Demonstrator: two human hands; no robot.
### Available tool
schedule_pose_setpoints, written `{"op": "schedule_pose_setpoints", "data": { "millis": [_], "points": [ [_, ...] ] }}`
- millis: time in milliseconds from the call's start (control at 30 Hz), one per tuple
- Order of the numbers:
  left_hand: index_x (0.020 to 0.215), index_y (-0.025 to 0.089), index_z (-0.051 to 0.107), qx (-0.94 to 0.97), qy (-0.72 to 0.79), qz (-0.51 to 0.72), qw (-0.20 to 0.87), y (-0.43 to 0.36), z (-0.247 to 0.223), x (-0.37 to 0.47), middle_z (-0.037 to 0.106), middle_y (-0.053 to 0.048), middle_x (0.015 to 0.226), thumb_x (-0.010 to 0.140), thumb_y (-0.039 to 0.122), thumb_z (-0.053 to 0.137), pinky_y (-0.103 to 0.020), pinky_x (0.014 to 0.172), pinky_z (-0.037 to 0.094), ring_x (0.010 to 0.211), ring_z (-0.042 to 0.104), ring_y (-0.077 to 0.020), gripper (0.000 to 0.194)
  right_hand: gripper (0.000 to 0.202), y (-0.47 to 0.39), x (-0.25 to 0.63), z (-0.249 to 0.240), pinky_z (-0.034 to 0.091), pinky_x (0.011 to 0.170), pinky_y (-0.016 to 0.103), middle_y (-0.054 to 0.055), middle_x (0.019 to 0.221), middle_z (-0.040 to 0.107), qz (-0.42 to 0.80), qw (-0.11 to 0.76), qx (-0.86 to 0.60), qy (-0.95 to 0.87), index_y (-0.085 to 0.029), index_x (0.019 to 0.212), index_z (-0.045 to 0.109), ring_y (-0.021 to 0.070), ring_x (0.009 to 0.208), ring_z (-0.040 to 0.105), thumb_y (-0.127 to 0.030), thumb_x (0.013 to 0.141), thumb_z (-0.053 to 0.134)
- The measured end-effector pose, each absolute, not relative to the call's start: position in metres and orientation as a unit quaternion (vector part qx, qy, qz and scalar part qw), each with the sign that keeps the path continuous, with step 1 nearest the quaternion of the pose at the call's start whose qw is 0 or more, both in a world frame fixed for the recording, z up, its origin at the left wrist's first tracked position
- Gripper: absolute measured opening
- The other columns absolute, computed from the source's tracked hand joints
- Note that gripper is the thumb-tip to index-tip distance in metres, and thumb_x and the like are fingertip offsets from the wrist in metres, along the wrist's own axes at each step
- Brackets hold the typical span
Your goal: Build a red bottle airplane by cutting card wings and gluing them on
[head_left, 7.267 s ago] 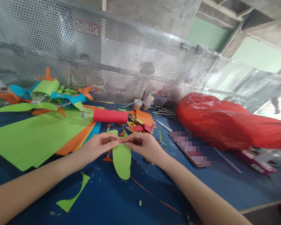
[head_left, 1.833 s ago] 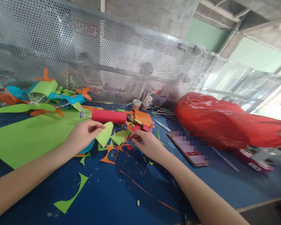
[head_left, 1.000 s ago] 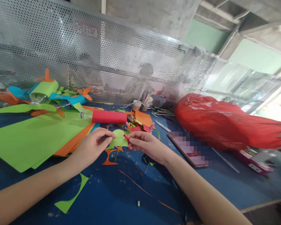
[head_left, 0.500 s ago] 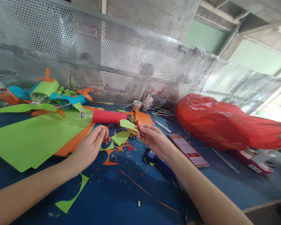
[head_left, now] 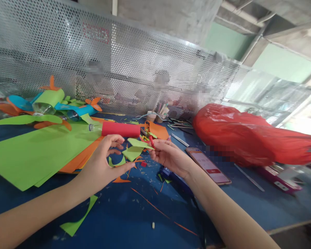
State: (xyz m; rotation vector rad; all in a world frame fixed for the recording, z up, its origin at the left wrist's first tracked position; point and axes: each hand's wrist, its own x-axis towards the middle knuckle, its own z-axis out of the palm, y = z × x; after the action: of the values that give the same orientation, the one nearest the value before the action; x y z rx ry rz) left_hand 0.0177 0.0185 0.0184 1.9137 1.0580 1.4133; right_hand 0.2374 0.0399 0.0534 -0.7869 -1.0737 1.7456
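My left hand (head_left: 105, 157) is open above the blue table, thumb and fingers spread apart with nothing between them. Just to its right, my right hand (head_left: 169, 155) pinches a light green paper piece (head_left: 139, 143). A small red object (head_left: 151, 141) shows at the same fingertips; its kind is unclear. Another green paper piece (head_left: 132, 153) is below the held one. Behind my hands lies a clear plastic bottle (head_left: 95, 127) wrapped in red paper (head_left: 121, 129). A blue tool with a cord (head_left: 175, 178) rests under my right wrist.
Green sheets (head_left: 41, 152) are stacked at left, near paper-covered bottles with paper blades (head_left: 49, 98). A phone (head_left: 208, 166) and a large red plastic bag (head_left: 238, 133) sit at right. Paper scraps (head_left: 79, 219) litter the table. A perforated metal screen (head_left: 134, 58) stands behind.
My left hand has spread its fingers and moved slightly right, closer to the green paper piece. The paper in my right hand has tilted a little and sits slightly lower.
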Motion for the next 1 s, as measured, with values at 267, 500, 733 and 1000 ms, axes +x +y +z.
{"op": "schedule_pose_setpoints", "data": {
  "millis": [267, 500, 733, 1000],
  "points": [
    [0.085, 0.026, 0.066, 0.732, 0.366, 0.525, 0.235, 0.013, 0.027, 0.014, 0.068, 0.001, 0.088, 0.085, 0.029, 0.058, -0.030, 0.079, 0.051, 0.085, 0.063, -0.0164, 0.008, 0.019, 0.035, 0.236, 0.054, 0.052, 0.058, 0.014, 0.001, 0.068, 0.071, 0.724, 0.374, -0.327, -0.479, -0.014, 0.079, 0.068, 0.0064, 0.057, 0.064, -0.023, 0.067, 0.079],
    [0.092, 0.021, 0.053, 0.597, 0.444, 0.388, 0.543, 0.019, 0.010, 0.024, 0.067, 0.002, 0.067, 0.076, 0.036, 0.061, -0.029, 0.059, 0.050, 0.062, 0.066, -0.0174, 0.024, 0.015, 0.038, 0.236, 0.052, 0.048, 0.062, 0.017, -0.002, 0.074, 0.069, 0.557, 0.432, -0.383, -0.597, -0.017, 0.084, 0.067, 0.0070, 0.065, 0.061, -0.027, 0.074, 0.072],
    [0.072, 0.022, 0.047, 0.773, 0.482, 0.262, 0.319, 0.018, 0.004, 0.023, 0.050, 0.005, 0.058, 0.074, 0.023, 0.052, -0.026, 0.054, 0.036, 0.055, 0.050, -0.0149, 0.005, 0.009, 0.028, 0.225, 0.036, 0.046, 0.070, 0.026, 0.002, 0.083, 0.070, 0.286, 0.250, -0.424, -0.822, -0.018, 0.084, 0.070, 0.0144, 0.075, 0.062, -0.017, 0.077, 0.065],
    [0.111, 0.023, 0.049, 0.805, 0.458, 0.237, 0.294, 0.017, 0.002, 0.020, 0.053, 0.004, 0.069, 0.074, 0.020, 0.053, -0.028, 0.061, 0.040, 0.066, 0.054, -0.0180, 0.037, 0.014, 0.022, 0.219, 0.038, 0.046, 0.068, 0.023, 0.001, 0.080, 0.069, 0.252, 0.221, -0.410, -0.848, -0.018, 0.083, 0.069, 0.0135, 0.072, 0.062, -0.009, 0.073, 0.065]
  ]
}}
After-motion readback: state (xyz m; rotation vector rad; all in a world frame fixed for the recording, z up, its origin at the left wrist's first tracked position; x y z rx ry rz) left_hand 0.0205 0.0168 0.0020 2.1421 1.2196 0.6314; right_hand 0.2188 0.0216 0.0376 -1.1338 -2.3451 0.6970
